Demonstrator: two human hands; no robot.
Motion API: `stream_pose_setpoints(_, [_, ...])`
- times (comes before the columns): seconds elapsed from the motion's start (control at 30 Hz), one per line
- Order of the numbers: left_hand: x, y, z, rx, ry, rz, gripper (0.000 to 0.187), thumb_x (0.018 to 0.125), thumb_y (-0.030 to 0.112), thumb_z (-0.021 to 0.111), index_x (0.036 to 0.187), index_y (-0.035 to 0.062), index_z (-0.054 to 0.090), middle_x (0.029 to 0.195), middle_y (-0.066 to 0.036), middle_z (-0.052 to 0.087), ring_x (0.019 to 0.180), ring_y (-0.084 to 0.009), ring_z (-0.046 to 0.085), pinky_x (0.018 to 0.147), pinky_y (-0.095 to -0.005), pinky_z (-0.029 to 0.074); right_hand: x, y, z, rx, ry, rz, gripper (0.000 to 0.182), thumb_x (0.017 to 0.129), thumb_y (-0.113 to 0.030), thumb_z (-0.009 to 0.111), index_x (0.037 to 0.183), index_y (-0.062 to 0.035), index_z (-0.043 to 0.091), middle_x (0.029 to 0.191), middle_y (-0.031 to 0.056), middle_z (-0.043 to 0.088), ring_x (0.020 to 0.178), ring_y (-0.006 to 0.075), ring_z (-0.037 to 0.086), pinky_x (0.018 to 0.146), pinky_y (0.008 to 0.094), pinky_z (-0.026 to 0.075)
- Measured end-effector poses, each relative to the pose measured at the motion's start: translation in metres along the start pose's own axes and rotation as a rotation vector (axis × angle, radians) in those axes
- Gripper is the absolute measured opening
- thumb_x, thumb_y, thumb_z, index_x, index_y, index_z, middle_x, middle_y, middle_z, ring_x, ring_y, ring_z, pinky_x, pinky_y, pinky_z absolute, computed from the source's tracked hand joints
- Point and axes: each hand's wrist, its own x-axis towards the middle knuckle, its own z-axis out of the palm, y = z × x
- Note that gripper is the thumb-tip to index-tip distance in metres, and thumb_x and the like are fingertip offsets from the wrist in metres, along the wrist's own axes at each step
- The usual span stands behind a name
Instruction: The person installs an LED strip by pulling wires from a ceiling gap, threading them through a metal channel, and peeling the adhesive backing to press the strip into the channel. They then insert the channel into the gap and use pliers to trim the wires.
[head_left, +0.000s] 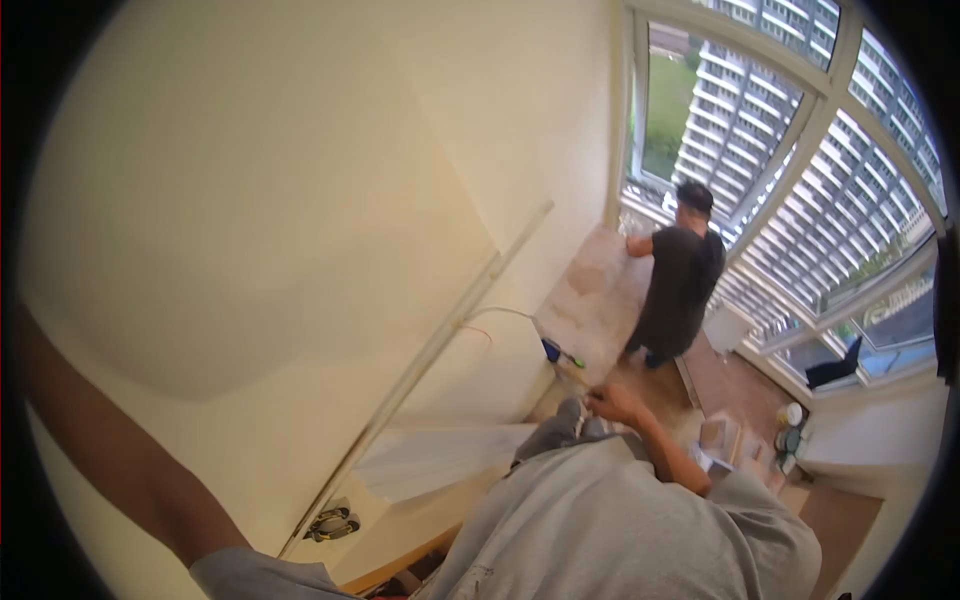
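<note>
My left arm (120, 450) reaches up along the cream wall (300, 200); its hand lies beyond the left edge of the picture. In front of my waist, my right hand (612, 402) is closed, fingers curled together. A thin light-brown piece (573, 376) shows by its fingertips, too small to name. Just past it is a small dark-blue item (551, 349) with a yellow-green tip. A long pale strip (430, 350) runs diagonally along the wall to my left, with thin wires showing beside it.
A co-worker (685, 275) in dark clothes faces the large windows (725, 110), one arm out over a stained pale surface (590, 290). Several tubs (790, 438) and a clear box (718, 436) stand at right. A dark-and-grey item (332, 521) lies at lower left.
</note>
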Motion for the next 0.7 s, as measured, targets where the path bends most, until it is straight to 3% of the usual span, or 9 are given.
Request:
stream_pose_setpoints(0.07, [0.011,-0.036,0.005,0.052,0.025,0.041,0.028,0.081,0.018,0.076,0.063,-0.0034,0.072,0.059,-0.019,0.067,0.044,-0.0284,0.06,0.049,-0.0418,0.052,0.012,0.042,0.024,-0.076,0.04,-0.102,0.045,0.092,-0.046,0.066,0.094,-0.002,0.073,0.083,0.0214,0.072,0.072,0.0308,0.068,0.067,0.0474,0.052])
stream_pose_setpoints(0.1, [0.016,-0.075,0.012,0.36,-0.025,0.372,0.029,0.086,0.032,0.074,0.096,0.0052,0.071,0.086,-0.016,0.071,0.07,-0.0269,0.067,0.071,-0.0396,0.054,0.02,0.063,0.031,-0.029,-0.03,-0.063,0.044,0.09,-0.046,0.067,0.091,-0.0029,0.074,0.083,0.0207,0.073,0.073,0.0301,0.069,0.069,0.0467,0.053])
stream_pose_setpoints(0.17, [0.009,-0.067,0.0,0.322,-0.132,0.163,0.039,0.091,0.04,0.072,0.118,0.0111,0.074,0.105,-0.013,0.076,0.089,-0.027,0.074,0.089,-0.0362,0.058,0.016,0.065,0.025,-0.048,-0.056,-0.019,0.042,0.089,-0.045,0.067,0.095,-0.0036,0.076,0.084,0.0182,0.075,0.081,0.0295,0.073,0.074,0.043,0.055])
stream_pose_setpoints(0.2, [0.002,-0.02,0.0,-0.092,-0.128,-0.326,0.03,0.091,0.033,0.071,0.107,0.0085,0.077,0.097,-0.014,0.077,0.081,-0.0286,0.075,0.085,-0.0351,0.06,0.007,0.05,0.01,-0.071,-0.088,-0.018,0.043,0.089,-0.043,0.067,0.1,-0.0029,0.076,0.088,0.0158,0.077,0.083,0.027,0.075,0.078,0.04,0.056])
stream_pose_setpoints(0.27, [0.004,-0.023,0.001,0.081,0.045,-0.068,0.035,0.087,0.037,0.075,0.105,0.0078,0.078,0.082,-0.012,0.076,0.08,-0.0264,0.074,0.081,-0.0368,0.056,-0.004,0.041,0.001,0.089,-0.073,0.081,0.042,0.09,-0.039,0.066,0.102,0.0005,0.076,0.091,0.0146,0.078,0.084,0.0243,0.075,0.081,0.0367,0.057])
stream_pose_setpoints(0.47, [-0.013,0.004,0.002,0.016,0.076,-0.178,0.029,0.087,0.033,0.072,0.09,0.0051,0.077,0.082,-0.012,0.076,0.078,-0.0303,0.074,0.076,-0.0373,0.057,0.0,0.035,-0.02,0.125,0.011,0.103,0.042,0.09,-0.034,0.065,0.101,0.0052,0.075,0.086,0.0142,0.078,0.08,0.0215,0.076,0.078,0.0331,0.057])
stream_pose_setpoints(0.57, [-0.015,0.012,0.003,0.005,0.065,-0.213,0.028,0.087,0.032,0.072,0.089,0.0045,0.076,0.08,-0.011,0.075,0.074,-0.0295,0.073,0.073,-0.0376,0.056,-0.007,0.027,-0.02,0.191,0.039,0.044,0.033,0.093,-0.024,0.065,0.107,0.0054,0.071,0.084,0.007,0.07,0.071,0.0188,0.064,0.062,0.0375,0.053])
stream_pose_setpoints(0.7, [-0.015,0.012,0.005,0.003,0.066,-0.22,0.027,0.087,0.03,0.072,0.087,0.0033,0.075,0.077,-0.011,0.075,0.07,-0.0285,0.072,0.071,-0.0375,0.056,0.009,0.054,0.001,0.302,0.004,0.017,0.029,0.094,-0.022,0.064,0.107,0.0036,0.071,0.085,0.0065,0.07,0.072,0.0173,0.064,0.062,0.0358,0.053])
